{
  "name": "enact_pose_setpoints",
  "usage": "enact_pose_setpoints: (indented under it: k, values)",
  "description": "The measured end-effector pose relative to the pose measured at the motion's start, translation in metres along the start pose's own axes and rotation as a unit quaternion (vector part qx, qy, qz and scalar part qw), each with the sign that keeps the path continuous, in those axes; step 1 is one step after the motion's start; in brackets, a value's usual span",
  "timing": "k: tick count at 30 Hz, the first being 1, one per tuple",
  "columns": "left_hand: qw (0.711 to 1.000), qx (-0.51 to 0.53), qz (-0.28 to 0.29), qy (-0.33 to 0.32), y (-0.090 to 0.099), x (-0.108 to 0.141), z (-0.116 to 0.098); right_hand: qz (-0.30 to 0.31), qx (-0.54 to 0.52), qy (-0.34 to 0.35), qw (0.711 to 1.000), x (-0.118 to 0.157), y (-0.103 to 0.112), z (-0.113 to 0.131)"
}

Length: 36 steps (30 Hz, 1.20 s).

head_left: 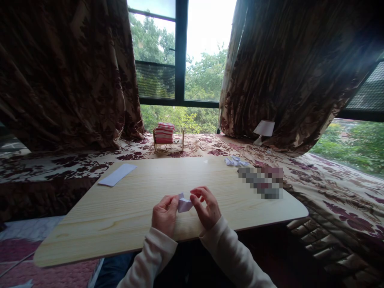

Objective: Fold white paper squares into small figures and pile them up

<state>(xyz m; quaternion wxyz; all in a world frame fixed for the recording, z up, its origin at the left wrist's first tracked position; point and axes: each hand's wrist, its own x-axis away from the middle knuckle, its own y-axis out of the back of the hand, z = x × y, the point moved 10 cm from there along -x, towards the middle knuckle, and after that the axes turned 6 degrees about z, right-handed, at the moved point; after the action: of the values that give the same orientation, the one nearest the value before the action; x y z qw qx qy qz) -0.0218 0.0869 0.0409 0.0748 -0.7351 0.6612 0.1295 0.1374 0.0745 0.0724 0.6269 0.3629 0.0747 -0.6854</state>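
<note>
A small folded piece of white paper (184, 205) is held up over the near part of the table, between my two hands. My left hand (165, 213) pinches its left side between thumb and fingers. On the other side, my right hand (206, 205) has its fingers curled, with thumb and fingertips at the paper's right corner. Whether those fingertips grip the corner or only touch it is hard to see. Long pale sleeves cover both wrists.
The light wooden table (144, 216) carries a stack of white paper strips (118, 175) at left and folded paper pieces (236, 161) at far right, near a blurred-out patch (262, 182). Behind stand a small rack (169, 142) of striped cloths (164, 133) and a white lamp (264, 129).
</note>
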Motion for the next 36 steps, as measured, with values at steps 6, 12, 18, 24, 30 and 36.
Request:
enact_pose_setpoints:
  k: [6, 12, 18, 24, 30, 36]
  values:
    - [1.000, -0.019, 0.017, -0.018, -0.003, 0.000, -0.005, 0.102, -0.011, -0.052, 0.993, 0.000, -0.026, -0.014]
    - [0.999, -0.028, 0.023, -0.010, -0.004, 0.000, -0.004, 0.092, -0.021, -0.039, 0.995, -0.001, -0.023, -0.011]
    - [0.999, -0.013, 0.042, 0.006, -0.008, -0.001, 0.006, 0.080, -0.042, -0.030, 0.995, 0.000, -0.022, -0.012]
    - [0.997, -0.022, 0.067, -0.016, -0.014, -0.001, 0.007, 0.083, -0.057, -0.027, 0.995, -0.002, -0.023, -0.011]
    - [0.996, -0.025, 0.069, -0.045, -0.015, 0.000, -0.002, 0.083, -0.066, -0.003, 0.994, -0.001, -0.024, -0.006]
    - [0.999, 0.012, 0.035, -0.018, -0.008, -0.001, 0.000, 0.077, -0.097, -0.033, 0.992, -0.003, -0.027, -0.016]
